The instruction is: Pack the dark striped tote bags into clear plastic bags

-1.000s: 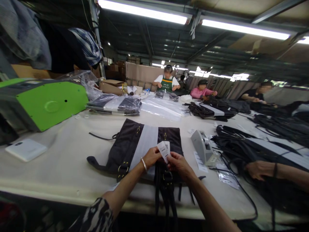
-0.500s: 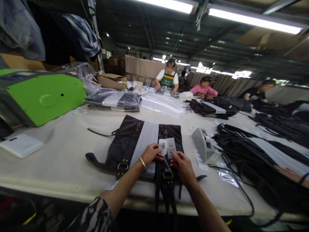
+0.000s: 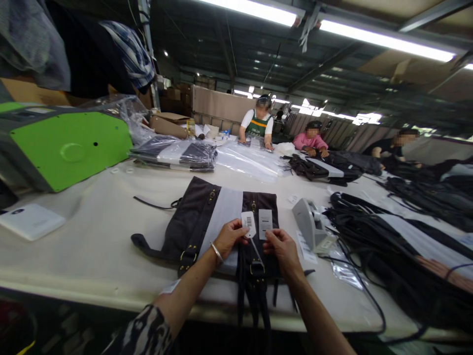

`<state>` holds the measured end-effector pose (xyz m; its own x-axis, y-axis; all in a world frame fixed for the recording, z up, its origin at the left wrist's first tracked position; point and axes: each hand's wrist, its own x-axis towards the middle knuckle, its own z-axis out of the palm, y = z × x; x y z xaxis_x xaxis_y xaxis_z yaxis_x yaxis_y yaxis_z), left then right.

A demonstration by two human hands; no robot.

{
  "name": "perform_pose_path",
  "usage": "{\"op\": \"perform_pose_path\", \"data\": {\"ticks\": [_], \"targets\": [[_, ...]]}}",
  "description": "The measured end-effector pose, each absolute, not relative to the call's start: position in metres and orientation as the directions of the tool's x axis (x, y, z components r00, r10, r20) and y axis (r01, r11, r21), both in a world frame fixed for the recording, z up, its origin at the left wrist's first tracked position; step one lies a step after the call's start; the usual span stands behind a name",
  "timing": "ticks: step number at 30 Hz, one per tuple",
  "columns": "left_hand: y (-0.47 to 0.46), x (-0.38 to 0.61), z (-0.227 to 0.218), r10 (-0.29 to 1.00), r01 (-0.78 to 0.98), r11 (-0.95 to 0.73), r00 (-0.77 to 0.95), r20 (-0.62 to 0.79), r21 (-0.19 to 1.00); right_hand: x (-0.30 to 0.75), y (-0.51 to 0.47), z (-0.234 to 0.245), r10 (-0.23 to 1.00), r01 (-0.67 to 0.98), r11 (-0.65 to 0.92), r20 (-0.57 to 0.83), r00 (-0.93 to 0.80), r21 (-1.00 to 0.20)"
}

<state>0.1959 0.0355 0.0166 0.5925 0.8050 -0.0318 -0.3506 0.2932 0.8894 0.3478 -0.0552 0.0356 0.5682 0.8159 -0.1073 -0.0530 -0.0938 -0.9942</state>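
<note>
A dark bag [image 3: 195,209] with brass buckles and straps lies flat on the table before me, a pale sheet [image 3: 224,204] wrapped around its middle. My left hand [image 3: 231,240], with a bangle at the wrist, pinches a white barcode hang tag [image 3: 249,224] by its lower edge. A thin pale strip runs down from this tag towards a strap buckle [image 3: 257,268]. Between the thumb and fingers of my right hand [image 3: 281,249] is a printed card tag [image 3: 265,223], held upright just right of the first tag. Both hands are over the bag.
A grey label dispenser [image 3: 308,224] with cables stands at right, beside piled black bags [image 3: 369,231] where another person's hand [image 3: 443,271] rests. Plastic-wrapped bags [image 3: 173,153] lie behind; a green machine [image 3: 70,148] and white device [image 3: 32,222] are left. Several co-workers are across the table.
The two tags have moved apart, leaving a gap between them. The card tag now stands straighter and faces me. The bag has stayed in place.
</note>
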Motion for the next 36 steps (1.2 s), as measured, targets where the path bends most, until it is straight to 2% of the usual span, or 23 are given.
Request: {"op": "perform_pose_path", "data": {"ticks": [3,5,7,12,14,17,20,23,25,28,31,32,34,35,36], "targets": [[0.035,0.196,0.016,0.805,-0.356,0.298,0.593,-0.032,0.885,0.345,-0.049,0.029,0.837,0.258,-0.209,-0.036,0.546,-0.943],[0.035,0.196,0.015,0.81,-0.36,0.302,0.585,-0.039,0.883,0.342,-0.047,0.025,0.85,0.52,-0.252,0.07,0.522,-0.816],[0.036,0.197,0.013,0.817,-0.366,0.309,0.575,-0.048,0.878,0.339,-0.048,0.025,0.852,0.704,-0.228,0.212,0.479,-0.672],[0.036,0.198,0.013,0.82,-0.379,0.325,0.569,-0.059,0.866,0.338,-0.056,0.043,0.814,0.869,-0.196,0.418,0.403,-0.455],[0.035,0.197,0.014,0.817,-0.381,0.324,0.574,-0.053,0.866,0.34,-0.057,0.05,0.81,0.89,-0.172,0.454,0.372,-0.422],[0.035,0.197,0.014,0.815,-0.376,0.319,0.577,-0.05,0.87,0.345,-0.056,0.052,0.843,0.836,-0.104,0.398,0.362,-0.539],[0.035,0.197,0.014,0.817,-0.364,0.312,0.574,-0.052,0.878,0.347,-0.052,0.05,0.866,0.73,-0.107,0.298,0.401,-0.675],[0.035,0.199,0.013,0.819,-0.342,0.287,0.572,-0.044,0.895,0.344,-0.046,0.053,0.871,0.558,-0.138,0.168,0.462,-0.818],[0.034,0.199,0.013,0.819,-0.322,0.256,0.573,-0.027,0.911,0.339,-0.042,0.057,0.898,0.421,-0.121,0.082,0.433,-0.899],[0.034,0.197,0.016,0.817,-0.286,0.195,0.577,0.007,0.938,0.333,-0.038,0.063,0.922,0.343,-0.056,0.083,0.378,-0.938],[0.033,0.191,0.022,0.816,-0.235,0.128,0.578,0.032,0.964,0.334,-0.042,0.07,0.91,0.264,-0.024,0.088,0.405,-0.964],[0.032,0.189,0.024,0.814,-0.181,0.06,0.578,0.057,0.982,0.336,-0.046,0.073,0.911,0.221,-0.017,0.076,0.405,-0.975],[0.03,0.187,0.028,0.78,0.015,-0.191,0.609,0.143,0.981,0.343,-0.054,0.078,0.923,0.141,-0.01,0.045,0.381,-0.99],[0.028,0.187,0.03,0.736,0.136,-0.353,0.651,0.185,0.926,0.347,-0.057,0.08,0.932,0.108,-0.008,0.031,0.36,-0.994],[0.026,0.189,0.031,0.678,0.249,-0.512,0.705,0.208,0.822,0.352,-0.061,0.082,0.942,0.08,-0.007,0.021,0.336,-0.997]]}}
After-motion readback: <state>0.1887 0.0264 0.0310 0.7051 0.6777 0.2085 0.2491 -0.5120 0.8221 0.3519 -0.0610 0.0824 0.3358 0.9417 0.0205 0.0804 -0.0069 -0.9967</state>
